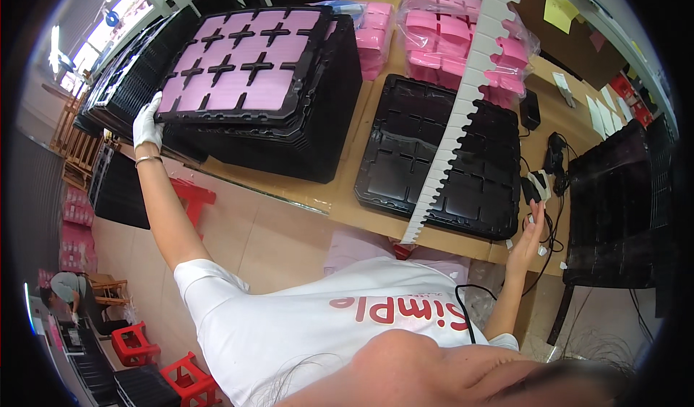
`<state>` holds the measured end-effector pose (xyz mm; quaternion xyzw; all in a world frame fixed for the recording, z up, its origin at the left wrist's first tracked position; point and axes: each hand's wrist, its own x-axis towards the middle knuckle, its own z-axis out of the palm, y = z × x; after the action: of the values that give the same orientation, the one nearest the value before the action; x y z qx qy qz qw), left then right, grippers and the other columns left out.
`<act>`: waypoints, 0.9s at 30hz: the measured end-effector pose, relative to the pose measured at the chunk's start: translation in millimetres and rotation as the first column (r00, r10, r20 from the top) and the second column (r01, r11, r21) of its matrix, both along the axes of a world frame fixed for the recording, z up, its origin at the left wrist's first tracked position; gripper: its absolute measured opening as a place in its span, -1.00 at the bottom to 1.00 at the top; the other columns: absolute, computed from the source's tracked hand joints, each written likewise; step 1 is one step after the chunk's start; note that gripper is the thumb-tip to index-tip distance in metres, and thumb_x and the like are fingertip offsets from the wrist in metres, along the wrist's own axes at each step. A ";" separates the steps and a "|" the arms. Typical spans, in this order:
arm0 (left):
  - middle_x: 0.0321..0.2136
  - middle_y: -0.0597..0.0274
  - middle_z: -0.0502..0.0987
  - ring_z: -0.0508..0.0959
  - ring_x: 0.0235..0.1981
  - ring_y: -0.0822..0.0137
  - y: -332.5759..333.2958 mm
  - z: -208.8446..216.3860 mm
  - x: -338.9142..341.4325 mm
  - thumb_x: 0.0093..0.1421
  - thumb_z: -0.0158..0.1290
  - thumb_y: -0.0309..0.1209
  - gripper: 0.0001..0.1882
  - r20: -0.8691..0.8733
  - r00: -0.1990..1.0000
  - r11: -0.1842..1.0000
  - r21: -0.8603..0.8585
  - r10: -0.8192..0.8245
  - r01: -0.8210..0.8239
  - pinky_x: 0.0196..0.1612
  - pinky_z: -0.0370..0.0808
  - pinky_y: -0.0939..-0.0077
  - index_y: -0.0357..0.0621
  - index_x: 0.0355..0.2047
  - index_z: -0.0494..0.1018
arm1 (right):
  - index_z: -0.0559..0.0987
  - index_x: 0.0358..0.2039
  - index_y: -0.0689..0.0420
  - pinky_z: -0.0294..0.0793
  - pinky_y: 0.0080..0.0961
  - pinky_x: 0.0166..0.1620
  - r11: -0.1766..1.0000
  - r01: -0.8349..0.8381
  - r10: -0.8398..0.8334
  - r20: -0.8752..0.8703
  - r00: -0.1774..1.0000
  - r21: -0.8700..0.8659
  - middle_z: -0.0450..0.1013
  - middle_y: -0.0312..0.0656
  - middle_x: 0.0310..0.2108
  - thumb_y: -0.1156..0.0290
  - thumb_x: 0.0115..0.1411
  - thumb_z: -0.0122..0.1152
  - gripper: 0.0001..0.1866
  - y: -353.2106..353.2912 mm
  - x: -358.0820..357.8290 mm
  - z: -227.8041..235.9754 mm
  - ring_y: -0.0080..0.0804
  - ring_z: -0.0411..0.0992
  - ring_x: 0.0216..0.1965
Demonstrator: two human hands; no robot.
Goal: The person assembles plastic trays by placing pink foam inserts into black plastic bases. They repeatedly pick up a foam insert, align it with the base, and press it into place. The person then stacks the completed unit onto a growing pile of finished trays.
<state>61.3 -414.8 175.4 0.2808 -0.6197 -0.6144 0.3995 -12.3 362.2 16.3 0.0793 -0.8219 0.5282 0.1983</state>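
My left hand (pixel 148 126), in a white glove, grips the near left corner of a black plastic tray (pixel 307 63). Pink sheets (pixel 253 92) lie in this tray, with black cross-shaped dividers showing between them. The tray tops a tall stack of black trays (pixel 329 129). My right hand (pixel 531 230) holds nothing; its fingers are stretched out near the table's right side, with white coverings on some fingertips. Just beyond them lies a small black-and-white object (pixel 536 187) whose kind I cannot make out. Between my hands, a black divided tray (pixel 405 165) rests on the cardboard-covered table.
A white notched strip (pixel 452 129) crosses above the middle tray. Bagged pink pieces (pixel 441 35) stand behind it. Black cables (pixel 555 154) lie at right, near more black trays (pixel 607 204). Further tray stacks (pixel 137 71) stand at left. Red stools (pixel 134 343) and a bending person (pixel 69 291) are behind.
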 end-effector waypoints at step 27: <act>-0.03 0.05 0.53 0.50 -0.02 0.03 302.5 -7.9 -24.7 0.19 0.11 -0.23 -0.59 0.400 0.916 0.007 -0.916 0.040 0.400 0.14 0.33 0.26 -0.08 0.03 0.47 | 0.39 0.12 0.30 0.29 -0.30 0.17 0.960 -0.275 0.278 -0.102 0.955 0.047 0.33 0.04 0.13 0.21 0.41 -0.28 -0.52 -45.1 20.8 27.5 -0.14 0.29 0.18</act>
<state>36.6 -112.4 167.5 -0.0658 -0.9540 -0.0033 0.2924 8.5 317.1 43.7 0.2251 -0.7991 0.5324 0.1654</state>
